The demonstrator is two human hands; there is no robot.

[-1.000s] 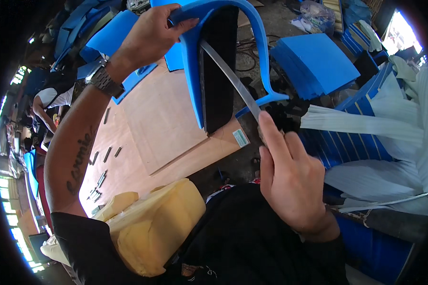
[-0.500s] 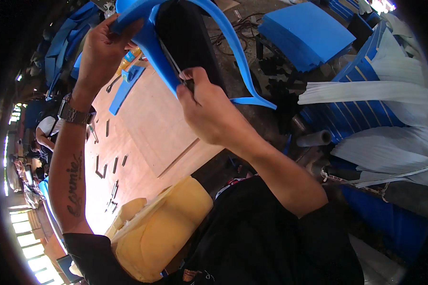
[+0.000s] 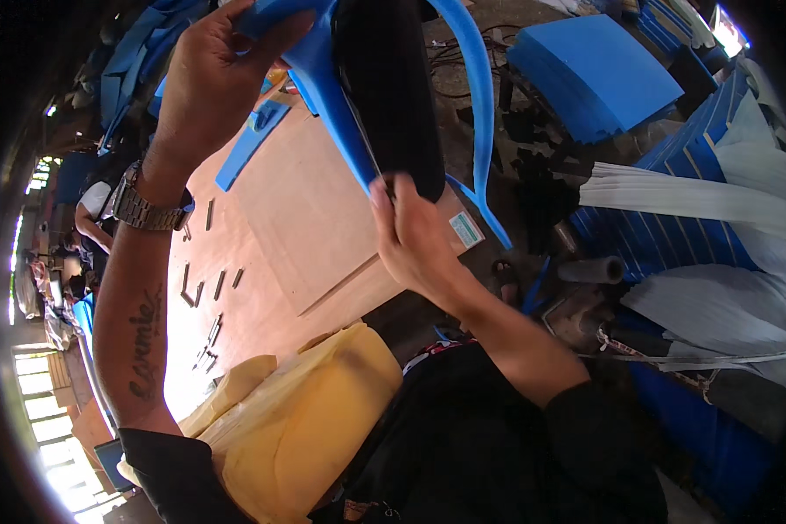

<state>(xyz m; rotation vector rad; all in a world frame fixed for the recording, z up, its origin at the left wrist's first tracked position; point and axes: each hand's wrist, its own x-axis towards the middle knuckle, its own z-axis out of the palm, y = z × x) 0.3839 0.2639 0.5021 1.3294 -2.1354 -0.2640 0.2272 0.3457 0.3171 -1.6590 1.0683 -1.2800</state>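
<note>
My left hand point(image 3: 218, 83) is up at the far edge of the view, closed on a piece of blue foam point(image 3: 330, 100) between thumb and fingers. A black, rounded pad-like piece point(image 3: 389, 96) lies against the foam's right side. Along the seam between them runs the thin metal blade of a knife point(image 3: 375, 160); my right hand point(image 3: 417, 240) is closed around its handle, which is mostly hidden. A narrow curved strip of blue foam point(image 3: 479, 105) hangs in a loop to the right of the black piece.
Below is a wooden table point(image 3: 262, 279) with a flat board point(image 3: 314, 218), several short metal bars point(image 3: 210, 214) and a blue foam offcut point(image 3: 251, 144). Yellow foam point(image 3: 323, 410) sits against my body. Blue sheets point(image 3: 598, 74) and white foam sheeting point(image 3: 690, 188) are stacked right. A person works far left.
My right hand and the knife have moved nearer and to the right, along the foam's edge. The view has shifted, and the foam and black piece appear lower and farther right.
</note>
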